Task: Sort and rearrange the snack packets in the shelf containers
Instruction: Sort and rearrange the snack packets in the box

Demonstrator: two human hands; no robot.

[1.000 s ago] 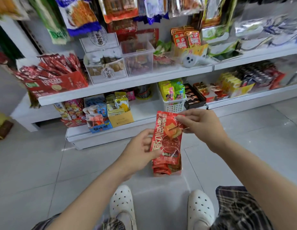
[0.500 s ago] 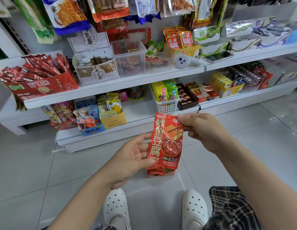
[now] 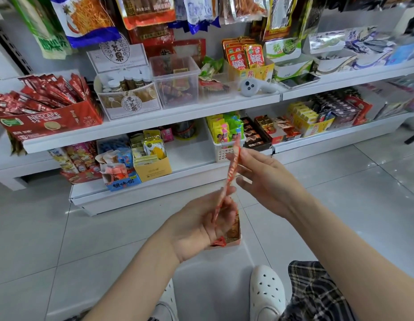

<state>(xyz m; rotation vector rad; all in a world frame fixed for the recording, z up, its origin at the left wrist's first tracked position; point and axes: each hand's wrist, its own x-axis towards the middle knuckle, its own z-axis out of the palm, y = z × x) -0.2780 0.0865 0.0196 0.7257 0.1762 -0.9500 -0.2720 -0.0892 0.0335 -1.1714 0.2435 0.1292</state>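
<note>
So I'm squatting in front of the snack shelves with a red snack packet [image 3: 229, 179] held between both hands; it's turned edge-on to me so it looks like a thin red strip running from my left palm up toward the lower shelf; my left hand [image 3: 201, 223] is palm-up with the fingers curled round the bottom end of the packet, and my right hand [image 3: 263, 179] pinches the upper part between thumb and fingertips, the other fingers sort of loose and spread; the packet is up in the air, over the floor, not in any container; right under my left hand there's a small open red box [image 3: 233, 237] sitting on the floor tiles [image 3: 74, 239] with more of the same kind of red packets in it, can't tell how many; on the lower shelf [image 3: 192, 156] there's a bare white stretch between a yellow carton of packets [image 3: 152, 167] on the left and a white slotted basket [image 3: 224, 151] full of yellow, pink and green packets on the right; upper shelf has a red Nescafe box [image 3: 48, 121] of sticks at the far left, a clear plastic bin [image 3: 178, 82] near the middle, and a white controller thing [image 3: 252, 88] lying just right of that; my white clog [image 3: 267, 293] pokes in at the bottom, beside the plaid shorts [image 3: 317, 295].
</note>
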